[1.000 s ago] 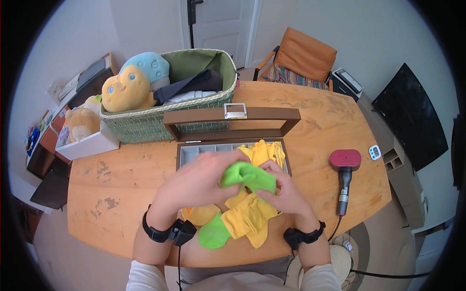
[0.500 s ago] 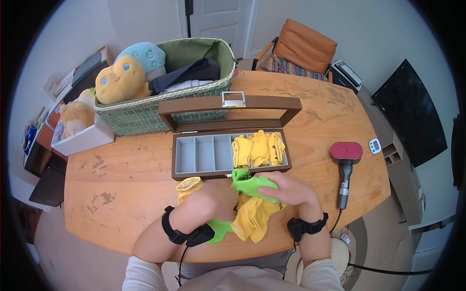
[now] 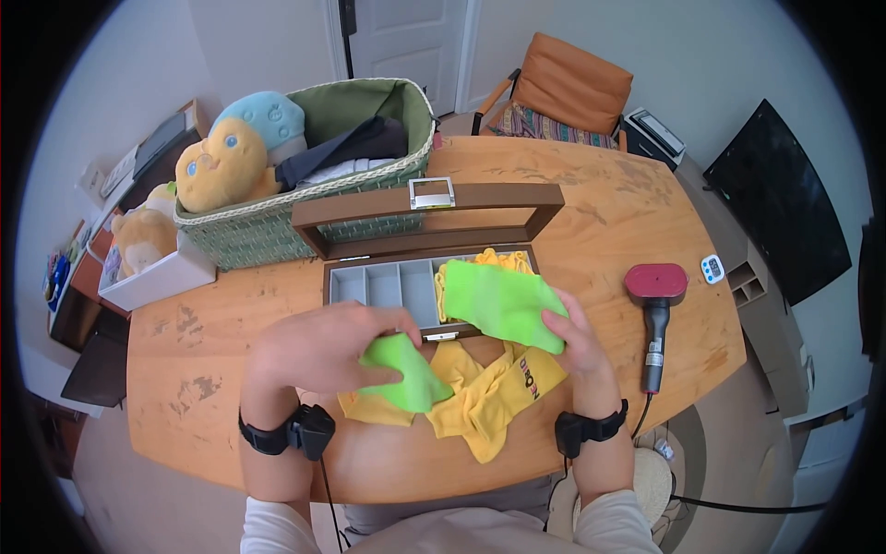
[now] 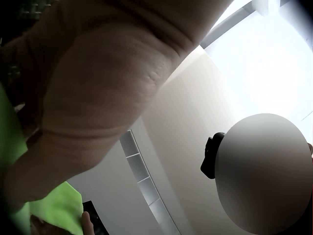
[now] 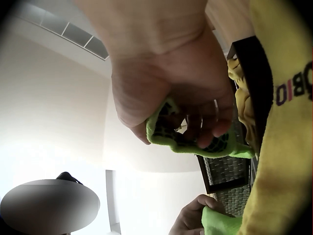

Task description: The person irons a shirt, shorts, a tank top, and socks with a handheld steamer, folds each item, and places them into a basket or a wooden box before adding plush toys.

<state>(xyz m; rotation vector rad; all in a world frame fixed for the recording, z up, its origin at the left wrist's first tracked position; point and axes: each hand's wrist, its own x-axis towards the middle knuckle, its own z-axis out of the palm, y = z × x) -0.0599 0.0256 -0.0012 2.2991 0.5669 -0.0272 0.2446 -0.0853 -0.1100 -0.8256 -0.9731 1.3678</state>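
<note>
My left hand (image 3: 337, 343) grips a bright green sock (image 3: 406, 377) by its edge, low over the table. In my right hand (image 3: 583, 337) is a second green sock (image 3: 503, 300), spread out across the front right of the compartment box (image 3: 386, 292). The right wrist view shows my right fingers (image 5: 210, 120) curled into this sock's opening, with a dark pattern inside. Yellow socks (image 3: 480, 402) lie loosely on the table below both hands, one with dark lettering. Rolled yellow socks (image 3: 443, 294) fill the box's right compartments, partly covered by the green sock.
The box's brown windowed lid (image 3: 517, 198) stands raised. Behind it is a green woven basket (image 3: 268, 231) with plush toys and cloth; a white box (image 3: 166, 277) sits to its left. A handheld appliance (image 3: 655, 314) with a cord and a small timer (image 3: 712, 269) lie at the right.
The two green socks, held close together a second ago, are now apart, one in each hand. My left hand has moved left, and the right sock has been raised and spread toward the box.
</note>
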